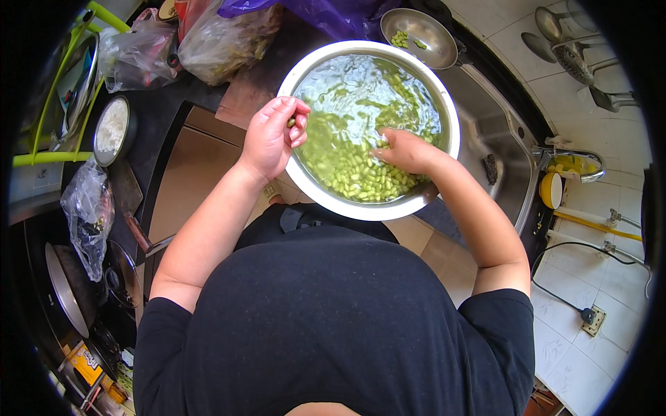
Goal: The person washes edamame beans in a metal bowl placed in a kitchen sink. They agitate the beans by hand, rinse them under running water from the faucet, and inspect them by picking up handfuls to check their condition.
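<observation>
A large steel basin (449, 118) of water holds many shelled green beans (368, 177), most of them lying toward its near side. My right hand (409, 150) dips into the water from the right, among the beans. Its visible fingertips are apart; the rest of the fingers are partly hidden by water. Over the basin's left rim, my left hand (272, 135) is closed, fingers curled toward the thumb. A small olive-green bean (291, 123) shows between those fingers.
Behind the basin, a small steel pan (431, 41) holds a few beans. A steel sink (494, 132) with a faucet (591, 170) lies right. A bowl of white grains (112, 132), a cleaver (128, 191) and plastic bags (225, 45) are left. Ladles (548, 28) hang upper right.
</observation>
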### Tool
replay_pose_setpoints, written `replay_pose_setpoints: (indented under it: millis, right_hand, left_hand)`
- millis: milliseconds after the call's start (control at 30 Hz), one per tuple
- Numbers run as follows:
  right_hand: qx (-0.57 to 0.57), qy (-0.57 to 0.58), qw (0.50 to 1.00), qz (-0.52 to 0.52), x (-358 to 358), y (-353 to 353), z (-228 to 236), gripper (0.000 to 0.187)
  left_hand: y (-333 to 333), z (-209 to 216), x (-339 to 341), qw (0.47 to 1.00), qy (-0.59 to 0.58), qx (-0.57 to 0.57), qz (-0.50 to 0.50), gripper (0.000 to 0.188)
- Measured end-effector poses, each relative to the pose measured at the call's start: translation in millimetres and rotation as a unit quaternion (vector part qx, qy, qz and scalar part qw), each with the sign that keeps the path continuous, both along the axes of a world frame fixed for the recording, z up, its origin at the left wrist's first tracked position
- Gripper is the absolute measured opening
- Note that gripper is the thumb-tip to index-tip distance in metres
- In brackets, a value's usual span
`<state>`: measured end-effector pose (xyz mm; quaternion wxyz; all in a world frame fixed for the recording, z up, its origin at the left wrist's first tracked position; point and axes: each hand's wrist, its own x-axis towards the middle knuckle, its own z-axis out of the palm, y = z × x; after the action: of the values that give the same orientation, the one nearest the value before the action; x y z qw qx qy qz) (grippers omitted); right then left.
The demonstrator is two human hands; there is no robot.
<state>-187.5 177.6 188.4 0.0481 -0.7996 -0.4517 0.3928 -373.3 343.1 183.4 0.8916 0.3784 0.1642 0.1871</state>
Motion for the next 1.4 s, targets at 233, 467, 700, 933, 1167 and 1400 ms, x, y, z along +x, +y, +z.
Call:
replay_pose_setpoints:
  millis: [233,467,700,933,1167,1400]
  right_hand:
    - [0.083,0.033,0.996,0.009,-17,4,7,0.036]
    - [0.142,-0.025,0.989,0.003,-23,7,16,0.035]
    - [0.217,0.029,0.969,-0.111,-8,3,14,0.026]
    - [0.215,0.125,0.955,-0.162,16,-6,29,0.038]
    - [0.252,-0.085,0.964,-0.003,22,-8,24,0.055]
    - [0.236,-0.277,0.92,0.148,17,-15,4,0.058]
  left_hand:
    - [0,1,0,1.0,-0.002,-0.006,0.002,0.02]
    - [-1,1,0,1.0,0.004,-0.002,0.006,0.02]
    - [-1,2,0,1.0,0.012,0.001,0.009,0.019]
    - [1,4,3,0.998,0.025,-0.031,0.043,0.019]
    - [-10,22,-9,0.991,0.013,-0.05,0.121,0.019]
    - [-29,30,-48,0.981,0.013,-0.07,0.18,0.021]
